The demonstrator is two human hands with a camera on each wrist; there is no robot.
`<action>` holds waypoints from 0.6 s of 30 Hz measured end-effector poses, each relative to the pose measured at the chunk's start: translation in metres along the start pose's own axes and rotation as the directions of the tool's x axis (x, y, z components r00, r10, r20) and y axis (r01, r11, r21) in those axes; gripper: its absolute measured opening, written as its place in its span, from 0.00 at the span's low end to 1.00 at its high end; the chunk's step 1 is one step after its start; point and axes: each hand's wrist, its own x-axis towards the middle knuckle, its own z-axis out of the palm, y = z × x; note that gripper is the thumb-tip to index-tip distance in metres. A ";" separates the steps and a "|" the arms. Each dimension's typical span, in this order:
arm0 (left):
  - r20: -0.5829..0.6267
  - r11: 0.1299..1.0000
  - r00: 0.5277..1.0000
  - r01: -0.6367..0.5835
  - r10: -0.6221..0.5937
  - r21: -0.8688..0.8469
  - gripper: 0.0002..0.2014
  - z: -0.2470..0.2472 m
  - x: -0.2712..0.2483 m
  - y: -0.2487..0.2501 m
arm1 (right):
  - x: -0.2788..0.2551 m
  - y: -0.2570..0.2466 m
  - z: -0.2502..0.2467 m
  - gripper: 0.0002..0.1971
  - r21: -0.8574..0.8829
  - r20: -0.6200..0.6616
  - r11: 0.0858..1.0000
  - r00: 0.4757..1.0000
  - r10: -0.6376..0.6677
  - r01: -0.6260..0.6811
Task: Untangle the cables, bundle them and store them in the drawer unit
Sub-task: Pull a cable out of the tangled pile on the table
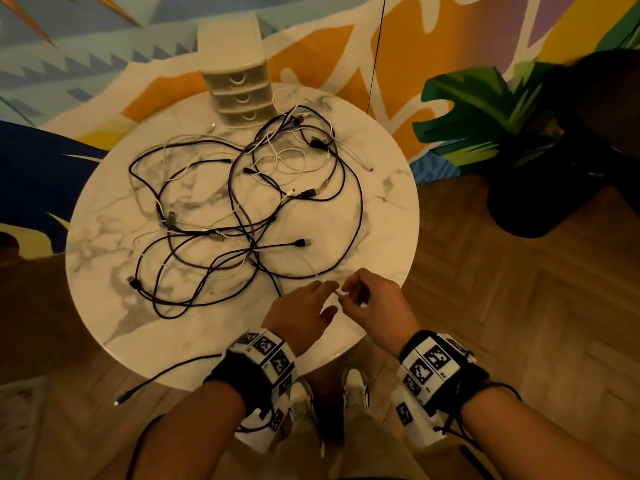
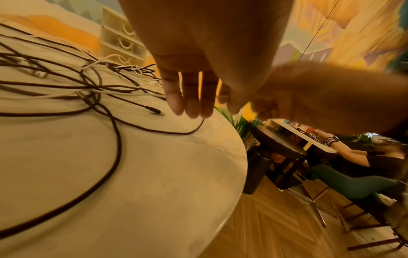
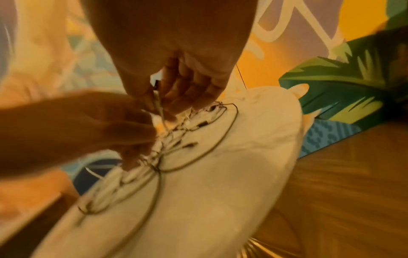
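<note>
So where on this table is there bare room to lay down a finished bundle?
The table is bare along its right rim, outside the big dark loop, and along the near-left edge below the cables. The middle is crowded with tangle, right up to the drawer unit. The hands occupy the near-right edge.

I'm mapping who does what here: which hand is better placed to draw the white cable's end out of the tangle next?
Probably the right hand: it already pinches the white cable end at the table's near edge. The left hand hovers beside it with fingers straight, gripping nothing.
</note>
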 end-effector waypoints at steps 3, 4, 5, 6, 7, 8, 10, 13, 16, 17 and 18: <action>-0.114 0.997 0.992 0.055 -0.062 -0.062 0.12 -0.004 0.003 0.006 | -0.007 -0.014 -0.013 0.12 0.226 0.000 0.974 1.000 0.004 -0.004; -0.135 0.992 0.988 0.065 -0.079 -0.106 0.13 -0.007 0.002 0.008 | -0.009 -0.016 -0.016 0.18 0.279 0.013 0.960 1.000 0.010 -0.013; -0.141 0.988 0.986 0.070 -0.090 -0.140 0.15 -0.010 0.001 0.010 | -0.009 -0.017 -0.018 0.24 0.304 0.040 0.952 0.999 0.020 -0.031; -0.142 0.984 0.986 0.067 -0.091 -0.168 0.17 -0.011 0.000 0.014 | -0.009 -0.017 -0.021 0.29 0.301 0.084 0.953 0.996 0.020 -0.045; -0.128 0.985 0.989 0.054 -0.076 -0.166 0.18 -0.012 0.000 0.017 | -0.006 -0.016 -0.020 0.30 0.282 0.132 0.958 0.991 0.016 -0.053; -0.095 0.992 0.994 0.041 -0.052 -0.121 0.18 -0.013 0.000 0.025 | -0.003 -0.015 -0.018 0.27 0.284 0.175 0.957 0.985 0.008 -0.058; -0.005 1.000 1.000 0.008 -0.008 0.026 0.16 -0.011 0.000 0.041 | 0.005 -0.014 -0.010 0.17 0.359 0.242 0.927 0.970 0.022 -0.111; -0.024 0.998 1.000 0.019 -0.021 -0.065 0.14 -0.011 -0.007 0.055 | 0.015 -0.014 -0.009 0.23 0.428 0.331 0.873 0.939 0.090 -0.234; -0.335 0.975 0.938 0.013 -0.088 -0.220 0.11 -0.027 -0.021 0.057 | 0.021 -0.012 -0.012 0.23 0.368 0.240 0.914 0.967 0.086 -0.172; -0.400 0.968 0.909 0.016 -0.119 -0.251 0.10 -0.034 -0.022 0.057 | 0.021 -0.012 -0.013 0.21 0.310 0.223 0.939 0.972 0.079 -0.147; -0.424 0.964 0.894 0.031 -0.145 -0.263 0.11 -0.040 -0.021 0.057 | 0.023 -0.013 -0.012 0.19 0.283 0.231 0.951 0.971 0.057 -0.123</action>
